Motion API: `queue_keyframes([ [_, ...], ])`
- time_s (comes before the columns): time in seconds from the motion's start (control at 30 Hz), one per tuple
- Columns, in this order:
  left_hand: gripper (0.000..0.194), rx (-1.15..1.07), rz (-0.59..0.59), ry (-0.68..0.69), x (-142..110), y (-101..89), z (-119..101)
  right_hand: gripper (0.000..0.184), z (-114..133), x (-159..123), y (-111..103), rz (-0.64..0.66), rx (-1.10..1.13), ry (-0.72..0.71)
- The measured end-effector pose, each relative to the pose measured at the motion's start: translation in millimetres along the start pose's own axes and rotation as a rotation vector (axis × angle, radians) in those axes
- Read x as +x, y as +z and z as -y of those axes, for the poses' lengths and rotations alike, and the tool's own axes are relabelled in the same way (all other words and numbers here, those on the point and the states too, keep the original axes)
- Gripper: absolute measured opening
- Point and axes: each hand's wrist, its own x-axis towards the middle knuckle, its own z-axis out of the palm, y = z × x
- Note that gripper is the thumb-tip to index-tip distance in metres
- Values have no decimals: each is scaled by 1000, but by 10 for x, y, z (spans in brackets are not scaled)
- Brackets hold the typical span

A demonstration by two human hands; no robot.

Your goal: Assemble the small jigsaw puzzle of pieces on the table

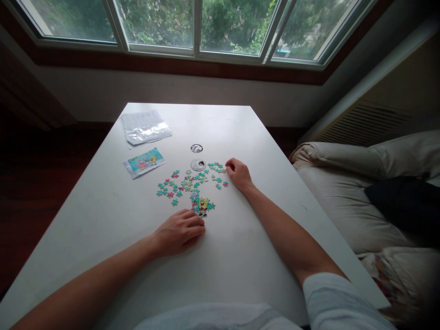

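L. hand (180, 231): palm down, fingers together and bent, tips at the near edge of the joined jigsaw section (203, 204); grip beneath, if any, can't be told. R. hand (239, 175): loosely curled, thumb & index nearly closed beside the far-R. loose pcs; whether a pc is pinched can't be told.

Joined section: small, flat, irregular in outline, w/ two cartoon figures (one yellow, one pale) on teal; lies just beyond L. fingertips, approx. mid-table. Loose jigsaw pcs (171, 195): teal, pink & pale green, scattered beyond and to L. of the section, some up near R. hand.

Extent: one small part is joined; most pcs lie separate, so the assembly is judged at an early stage, w/ no complete border visible.

Farther out, on the white table (103, 215): printed cartoon card (146, 161), L. of the pcs; clear plastic bag (146, 127), beyond the card; round cable grommet (198, 165), just past the pcs. Periphery: window (158, 23) ahead; beige couch (326, 183) at R.
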Motion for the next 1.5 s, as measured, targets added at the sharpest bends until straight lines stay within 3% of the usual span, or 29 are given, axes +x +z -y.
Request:
queue_keyframes([
  [1.5,19,-5,15,2,6,-23,-5,17,-28,1,6,-21,11,3],
])
